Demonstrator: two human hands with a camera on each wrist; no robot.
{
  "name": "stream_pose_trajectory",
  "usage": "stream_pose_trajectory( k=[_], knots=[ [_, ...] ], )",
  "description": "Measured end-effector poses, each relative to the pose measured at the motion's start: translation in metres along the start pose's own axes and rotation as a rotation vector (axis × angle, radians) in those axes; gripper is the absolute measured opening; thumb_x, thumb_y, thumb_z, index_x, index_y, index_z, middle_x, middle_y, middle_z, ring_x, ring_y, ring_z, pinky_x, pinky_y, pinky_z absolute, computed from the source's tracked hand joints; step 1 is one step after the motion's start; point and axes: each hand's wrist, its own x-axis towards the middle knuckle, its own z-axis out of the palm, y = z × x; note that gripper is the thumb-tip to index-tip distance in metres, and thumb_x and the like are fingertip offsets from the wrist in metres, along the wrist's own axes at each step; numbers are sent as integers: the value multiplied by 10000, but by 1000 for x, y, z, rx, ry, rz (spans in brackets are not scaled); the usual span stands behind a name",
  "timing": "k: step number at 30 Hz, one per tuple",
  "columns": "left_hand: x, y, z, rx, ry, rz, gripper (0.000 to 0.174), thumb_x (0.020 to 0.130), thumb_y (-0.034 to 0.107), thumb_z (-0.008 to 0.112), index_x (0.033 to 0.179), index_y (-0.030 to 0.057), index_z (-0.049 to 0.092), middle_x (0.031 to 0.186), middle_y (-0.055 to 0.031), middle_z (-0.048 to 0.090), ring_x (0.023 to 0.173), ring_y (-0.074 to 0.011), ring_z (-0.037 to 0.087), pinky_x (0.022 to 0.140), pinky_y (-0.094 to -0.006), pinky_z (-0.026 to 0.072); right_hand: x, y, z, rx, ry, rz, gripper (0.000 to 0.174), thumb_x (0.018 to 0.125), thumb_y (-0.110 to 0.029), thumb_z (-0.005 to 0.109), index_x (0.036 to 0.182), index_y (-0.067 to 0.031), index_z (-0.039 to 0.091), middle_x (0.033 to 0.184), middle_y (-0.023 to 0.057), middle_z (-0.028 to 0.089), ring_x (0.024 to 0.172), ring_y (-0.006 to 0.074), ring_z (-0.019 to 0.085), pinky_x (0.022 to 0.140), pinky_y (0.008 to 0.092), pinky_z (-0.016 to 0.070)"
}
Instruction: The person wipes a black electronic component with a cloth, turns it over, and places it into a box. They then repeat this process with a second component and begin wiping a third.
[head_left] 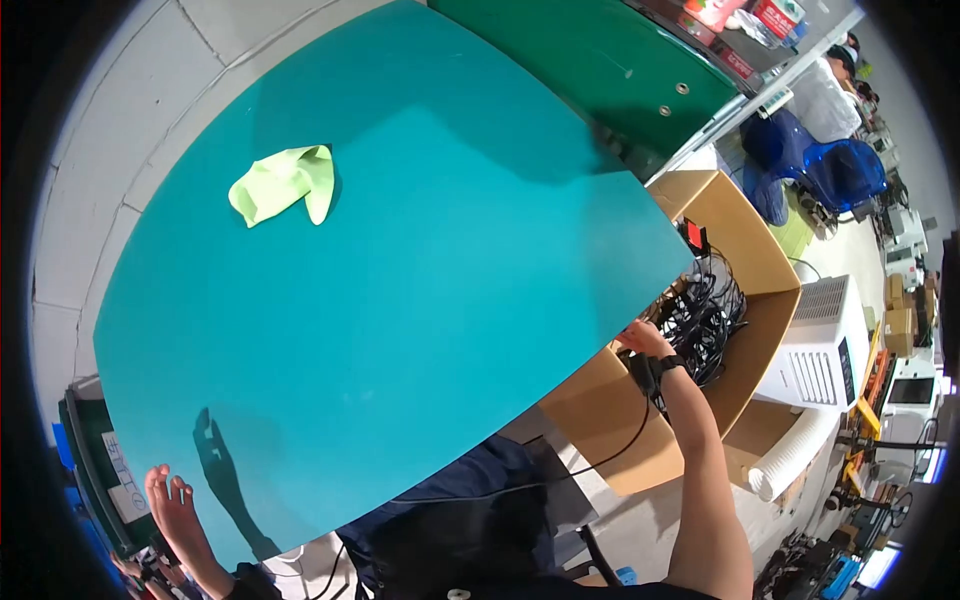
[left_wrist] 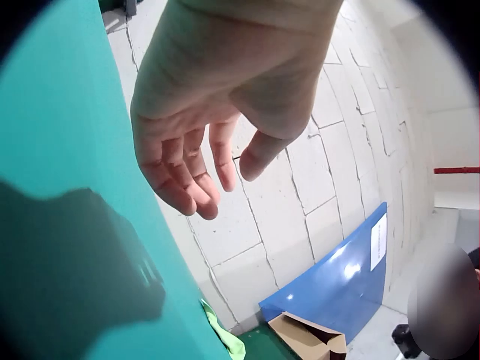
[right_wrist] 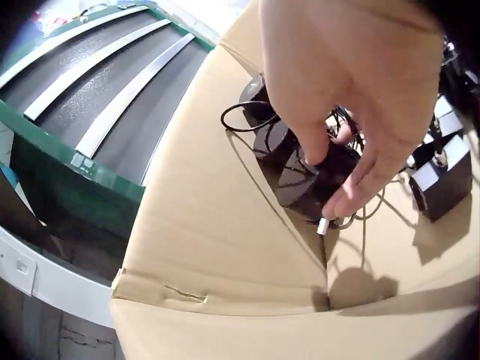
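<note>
My right hand (head_left: 648, 338) reaches into an open cardboard box (head_left: 615, 410) at the table's right edge. Inside the box lies a tangle of black cables (head_left: 700, 320). In the right wrist view, the thumb and fingers (right_wrist: 346, 201) are bent over black adapters (right_wrist: 300, 187) and cables, with a small white connector (right_wrist: 322, 226) right at a fingertip. Whether they grip any of these I cannot tell. My left hand (head_left: 175, 510) hovers by the table's near left edge, fingers loosely bent, holding nothing. A crumpled light green cloth (head_left: 285, 185) lies on the teal table (head_left: 420, 300).
Behind the table stands a green panel (head_left: 580, 60) beside a metal shelf with packages. A white appliance (head_left: 820, 345) with a white hose (head_left: 795, 455) is right of the box. A dark bin (head_left: 110, 470) stands at the left. One long black cable (head_left: 500, 492) crosses my lap.
</note>
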Motion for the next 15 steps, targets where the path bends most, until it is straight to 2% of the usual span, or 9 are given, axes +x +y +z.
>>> stream_pose_trajectory(
  k=[2,3,4,6,15],
  knots=[
    [-4,5,3,16,35,26,275,961,248,490,1177,77,486,1119,-20,507,865,-111,480,771,-237,390,35,3,-7,-162,-88,45,293,953,-112,454,1157,97,430,1147,248,537,952,307,648,773,325,569],
    [-8,7,5,8,7,49,279,960,247,497,1179,73,487,1127,-20,506,869,-112,482,773,-242,393,49,6,-13,-260,-111,77,303,958,-148,472,1169,69,474,1177,210,559,968,273,638,786,317,545],
    [-10,7,4,7,21,47,279,960,247,497,1179,73,487,1127,-20,506,869,-112,482,773,-242,393,50,8,-14,-272,-118,78,303,958,-148,472,1169,69,474,1177,210,559,968,273,638,786,317,545],
    [-12,7,4,0,99,5,290,960,246,500,1185,64,488,1133,-23,510,874,-117,484,777,-247,398,50,13,-15,-300,-134,15,311,958,-172,476,1164,61,480,1152,195,572,961,260,635,784,320,541],
    [-6,5,24,-12,-3,32,308,963,235,495,1205,45,485,1146,-46,508,871,-127,477,767,-259,403,49,33,-20,-346,-146,-238,357,959,-281,496,1145,24,507,1037,124,626,929,198,625,772,333,523]
  ],
)
